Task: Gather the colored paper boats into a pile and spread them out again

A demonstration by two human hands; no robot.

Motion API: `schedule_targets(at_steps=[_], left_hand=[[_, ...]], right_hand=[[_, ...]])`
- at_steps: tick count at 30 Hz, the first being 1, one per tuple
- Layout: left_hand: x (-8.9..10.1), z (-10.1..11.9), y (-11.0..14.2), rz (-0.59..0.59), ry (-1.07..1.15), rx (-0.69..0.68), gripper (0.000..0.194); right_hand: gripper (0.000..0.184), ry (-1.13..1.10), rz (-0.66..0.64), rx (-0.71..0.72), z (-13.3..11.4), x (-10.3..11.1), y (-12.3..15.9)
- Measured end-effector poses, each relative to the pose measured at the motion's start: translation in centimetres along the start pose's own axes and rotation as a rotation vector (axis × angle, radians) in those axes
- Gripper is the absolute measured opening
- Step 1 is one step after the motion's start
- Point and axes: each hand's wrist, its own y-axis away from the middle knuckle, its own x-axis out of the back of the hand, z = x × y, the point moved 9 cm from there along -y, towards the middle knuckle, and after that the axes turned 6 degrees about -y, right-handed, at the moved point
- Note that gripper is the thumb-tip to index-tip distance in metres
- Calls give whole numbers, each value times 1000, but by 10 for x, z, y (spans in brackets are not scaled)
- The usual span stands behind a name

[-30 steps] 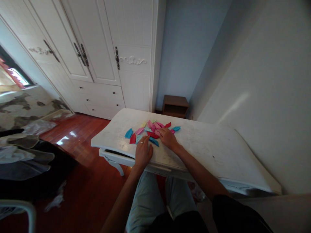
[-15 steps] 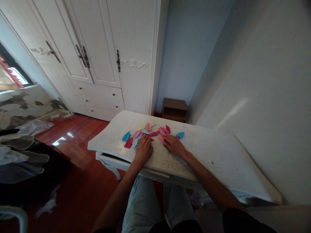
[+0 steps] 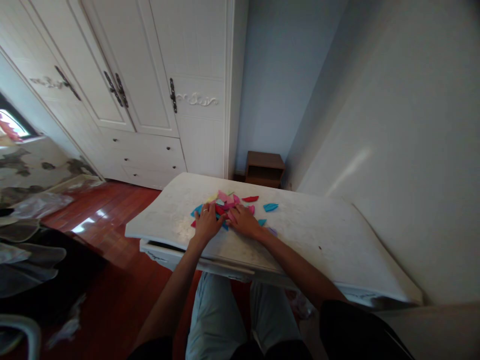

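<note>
A pile of colourful leaf-shaped pieces, perhaps folded paper, lies on the white table [image 3: 300,235]; pink pieces [image 3: 225,197] are at its back. My left hand [image 3: 206,224] rests on the pile's left side, fingers stretched over blue and red pieces. From the right, my right hand [image 3: 244,221] lies flat over pink pieces, its fingertips close to my left thumb. Neither hand grips a piece that I can make out. Apart from the pile, a blue piece [image 3: 270,207] and a red piece [image 3: 250,199] lie beyond my right hand. My palms hide part of the pile.
A slightly pulled-out drawer [image 3: 165,252] sits under the table's front left edge. Behind stand a white wardrobe [image 3: 202,135] and a small brown cabinet [image 3: 265,160]. The wall [image 3: 393,150] runs along the right. Dark covered items [image 3: 56,265] stand at the left.
Both hands have moved closer together, and the spread-out pieces are now gathered into a tighter pile between them. A few pieces stay scattered at the right. The camera view has shifted slightly.
</note>
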Motion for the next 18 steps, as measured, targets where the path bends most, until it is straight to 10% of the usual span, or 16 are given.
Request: schedule_targets(at_steps=[9,18], left_hand=[[32,-19,2,282,136,-56,48],[5,2,10,-9,29,-70,33]], right_hand=[[45,-227,209,-19,27,34,-8],[54,-182,53,-33,-6,7,-16]])
